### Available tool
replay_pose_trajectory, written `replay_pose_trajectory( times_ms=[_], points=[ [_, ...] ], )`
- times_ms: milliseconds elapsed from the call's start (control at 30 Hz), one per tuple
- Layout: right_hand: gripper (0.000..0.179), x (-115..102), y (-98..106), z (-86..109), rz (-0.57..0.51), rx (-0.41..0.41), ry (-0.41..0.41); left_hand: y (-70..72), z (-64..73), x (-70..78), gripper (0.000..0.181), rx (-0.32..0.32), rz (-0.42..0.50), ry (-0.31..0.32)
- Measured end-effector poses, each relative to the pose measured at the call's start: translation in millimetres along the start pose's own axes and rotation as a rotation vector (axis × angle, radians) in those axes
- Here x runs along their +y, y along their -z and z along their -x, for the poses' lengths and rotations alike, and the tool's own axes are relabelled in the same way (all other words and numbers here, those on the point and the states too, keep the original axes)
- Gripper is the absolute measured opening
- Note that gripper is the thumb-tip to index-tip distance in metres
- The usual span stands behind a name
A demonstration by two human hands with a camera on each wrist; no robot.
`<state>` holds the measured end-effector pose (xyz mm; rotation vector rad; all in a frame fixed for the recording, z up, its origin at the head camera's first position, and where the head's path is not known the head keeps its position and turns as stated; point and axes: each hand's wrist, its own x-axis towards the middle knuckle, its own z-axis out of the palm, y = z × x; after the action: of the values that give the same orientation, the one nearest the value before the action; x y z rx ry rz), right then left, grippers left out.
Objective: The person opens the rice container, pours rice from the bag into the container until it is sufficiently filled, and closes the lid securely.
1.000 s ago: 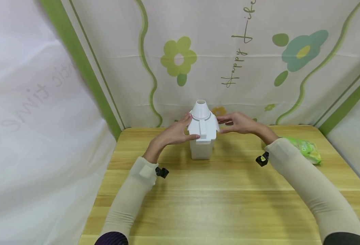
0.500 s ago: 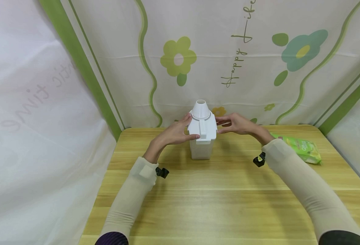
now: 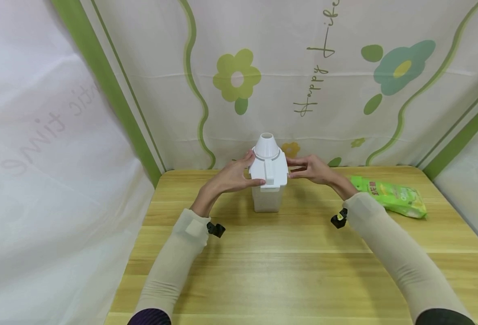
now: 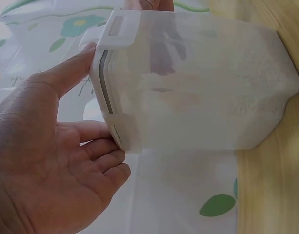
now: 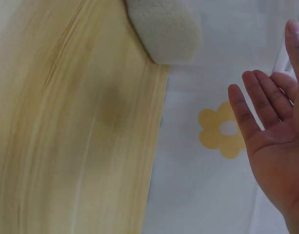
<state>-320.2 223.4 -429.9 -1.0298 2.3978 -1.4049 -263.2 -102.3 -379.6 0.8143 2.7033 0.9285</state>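
A translucent storage container [image 3: 267, 198] stands upright near the back of the table, with a white latched lid [image 3: 279, 174] and a white cone-shaped cap [image 3: 266, 146] on top. Pale, grainy contents [image 4: 266, 68] fill its lower part. My left hand [image 3: 231, 175] grips the lid, its thumb over the front edge and its fingers at the left side by a side latch [image 4: 125, 134]. My right hand [image 3: 313, 169] is at the lid's right side, fingers fairly straight and fingertips at the edge. In the right wrist view its palm holds nothing.
A green printed packet [image 3: 397, 196] lies at the right of the wooden table [image 3: 287, 271], beside my right forearm. A white curtain [image 3: 271, 90] with flowers hangs close behind the container, and another white sheet [image 3: 52, 180] hangs on the left.
The lid's right flap, which stuck out a second ago, now lies down against the side. My right hand moved slightly left and its wrist dropped. My left hand and the container stayed still.
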Motion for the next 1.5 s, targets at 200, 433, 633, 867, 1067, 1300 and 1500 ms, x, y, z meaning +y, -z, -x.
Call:
replay_pose_trajectory(
  times_ms=[200, 433, 633, 867, 1067, 1300, 1500],
  points=[
    [0.056, 6, -6, -1.2, -0.049, 0.012, 0.013, -0.2, 0.8, -1.2, 0.106, 0.012, 0.015, -0.014],
    [0.055, 6, -13, -2.3, -0.088, 0.006, -0.022, -0.4, 1.8, -4.4, 0.108, 0.017, 0.025, -0.005],
    [0.054, 8, -16, -0.2, -0.107, 0.022, -0.038, -0.9, 1.4, -5.4, 0.108, 0.014, 0.023, -0.001],
    [0.055, 12, -19, 1.9, -0.078, 0.040, -0.041, -1.2, 1.8, -4.3, 0.108, 0.017, 0.019, 0.001],
    [0.056, 13, -24, 5.0, -0.088, 0.049, -0.056, -2.1, 1.0, -3.3, 0.109, 0.005, 0.013, 0.002],
    [0.053, 15, -22, 8.7, -0.112, 0.024, -0.077, -1.5, 0.4, -1.4, 0.109, -0.001, 0.008, 0.002],
    [0.048, 17, -23, 8.0, -0.126, 0.046, -0.116, -1.2, 1.0, 0.3, 0.108, -0.006, 0.003, 0.018]
  ],
)
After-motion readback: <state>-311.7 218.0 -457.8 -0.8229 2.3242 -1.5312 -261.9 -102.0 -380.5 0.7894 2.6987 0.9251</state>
